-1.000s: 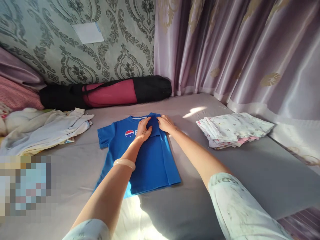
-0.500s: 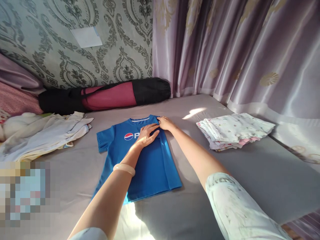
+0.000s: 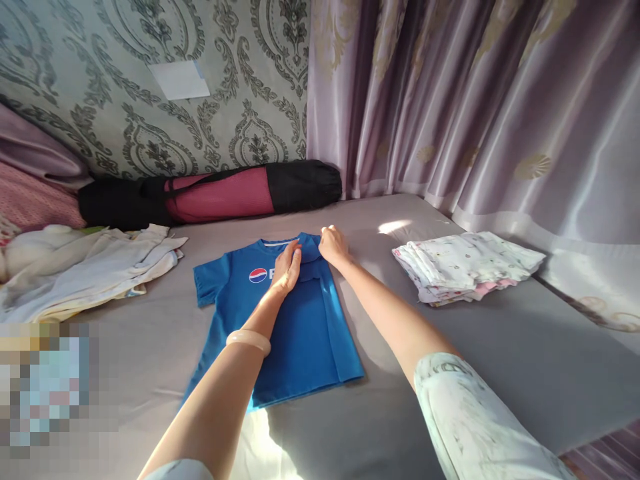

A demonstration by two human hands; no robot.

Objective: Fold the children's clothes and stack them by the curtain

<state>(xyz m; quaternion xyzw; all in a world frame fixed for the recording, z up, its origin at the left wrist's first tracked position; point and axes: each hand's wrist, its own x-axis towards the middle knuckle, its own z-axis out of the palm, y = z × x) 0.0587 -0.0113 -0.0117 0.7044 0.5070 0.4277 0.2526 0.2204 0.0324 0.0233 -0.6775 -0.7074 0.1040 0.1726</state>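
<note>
A blue T-shirt (image 3: 300,340) with a round red, white and blue logo lies front up on the bed, its collar at the far end. Its right side is folded inward in a long strip, while the left sleeve lies spread out. My left hand (image 3: 287,268), with a pale bangle on the wrist, rests edge-down on the upper chest, fingers stretched, covering part of the lettering. At the right shoulder edge, my right hand (image 3: 334,247) is closed on the shirt's fabric; its fingertips are partly hidden.
A folded stack of white printed clothes (image 3: 470,267) lies on the right of the grey bed sheet (image 3: 400,413). Loose white clothes (image 3: 100,267) lie at the left. A long black and pink bag (image 3: 215,193) lies along the wall; curtains (image 3: 450,100) hang at the right.
My left hand has turned from lying flat onto its edge, moving slightly left. My right hand has curled from outstretched fingers into a closed grip at the shoulder.
</note>
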